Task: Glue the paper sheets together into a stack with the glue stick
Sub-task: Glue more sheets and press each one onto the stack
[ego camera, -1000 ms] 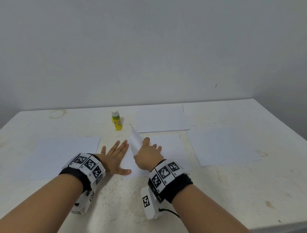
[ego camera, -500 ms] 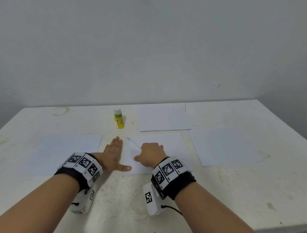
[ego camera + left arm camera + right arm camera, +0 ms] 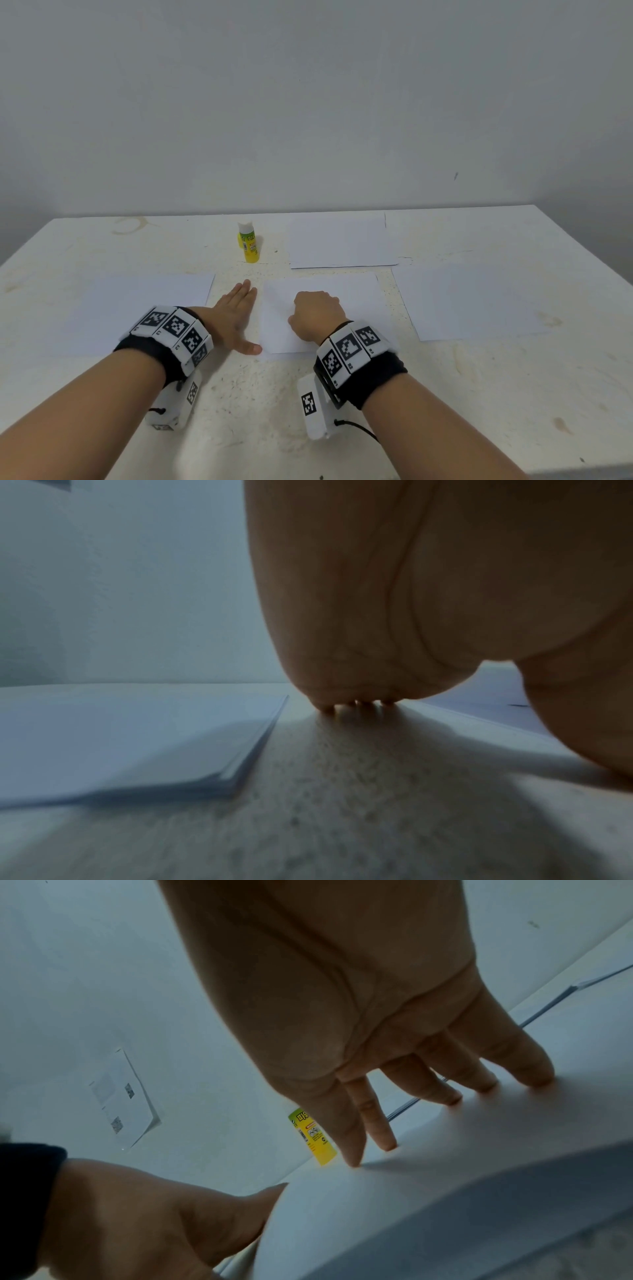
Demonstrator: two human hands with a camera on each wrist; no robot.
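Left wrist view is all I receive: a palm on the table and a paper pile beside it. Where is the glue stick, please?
Observer: The glue stick stands upright and capped on the table, beyond the left hand. Nobody holds it.
Operator: Thank you. What is the right hand doing?
Observer: The right hand presses its fingertips on the middle sheet, which lies flat in front of the person.
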